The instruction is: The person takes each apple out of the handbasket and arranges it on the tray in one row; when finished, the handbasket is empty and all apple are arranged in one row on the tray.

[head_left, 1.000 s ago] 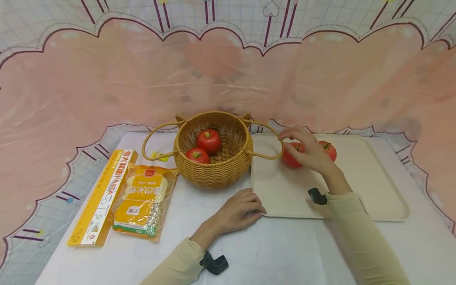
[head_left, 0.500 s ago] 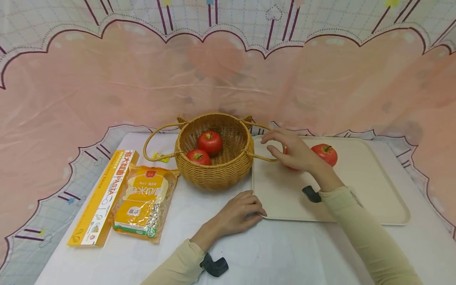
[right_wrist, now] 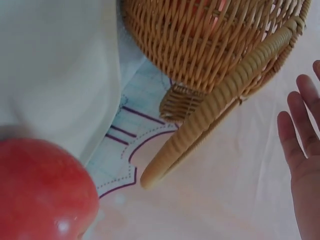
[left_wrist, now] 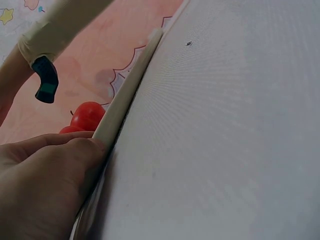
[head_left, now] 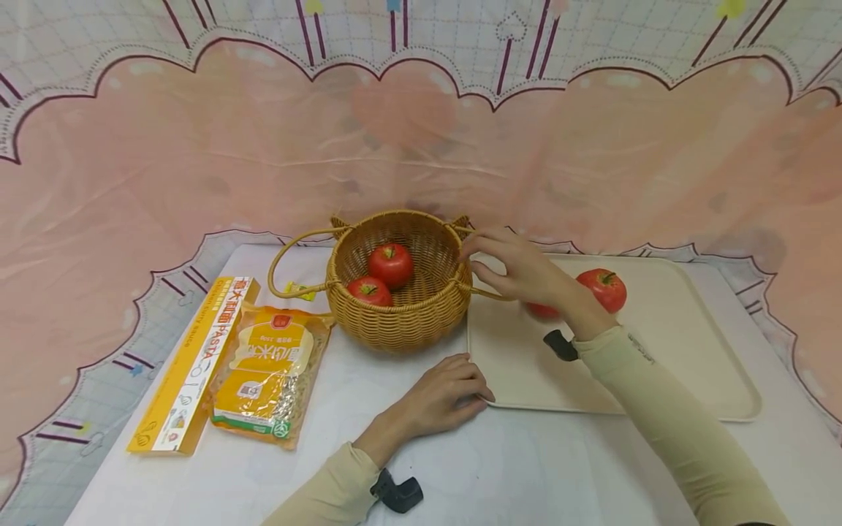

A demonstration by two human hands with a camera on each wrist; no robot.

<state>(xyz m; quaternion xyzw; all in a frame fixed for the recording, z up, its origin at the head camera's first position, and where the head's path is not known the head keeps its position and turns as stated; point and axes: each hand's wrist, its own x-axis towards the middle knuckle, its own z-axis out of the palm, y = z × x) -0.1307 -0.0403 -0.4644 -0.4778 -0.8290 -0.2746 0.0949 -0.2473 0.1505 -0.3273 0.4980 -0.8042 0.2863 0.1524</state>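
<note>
By the handle point(right_wrist: 218, 107), your empty right hand point(head_left: 520, 269) is risking snagging if lowered, your left hand point(head_left: 442, 394) gripping the tray point(head_left: 691, 329).

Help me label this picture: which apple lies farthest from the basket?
The rightmost apple, on the tray; the other tray apple sits nearer, partly hidden by the right hand, and two apples lie in the basket.

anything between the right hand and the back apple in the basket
Only the right rim of the basket seems to lie between the right hand and the back apple. The front apple sits off that line. Whether the hand clears the rim, I can't tell.
</note>
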